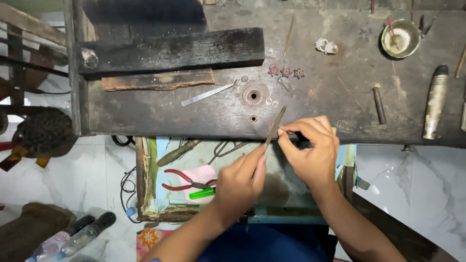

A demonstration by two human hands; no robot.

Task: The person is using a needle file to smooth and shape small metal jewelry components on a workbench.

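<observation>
My left hand [240, 182] grips a slim metal file [274, 127], index finger laid along it, blade pointing up and right over the front edge of the dark workbench [145, 111]. My right hand [310, 150] pinches a tiny piece at the bench edge, fingertips meeting the file's side; the piece itself is too small to make out. Two small rings [272, 102] lie just beyond the file tip, next to a round metal die [253, 95].
Three small flower-shaped ornaments [286, 72] and a flat metal strip [208, 95] lie on the bench. A small bowl [400, 38] sits at far right, a long grey handle [434, 102] beside it. The open drawer below holds red pliers [184, 180], a green lighter [201, 193] and tongs [225, 149].
</observation>
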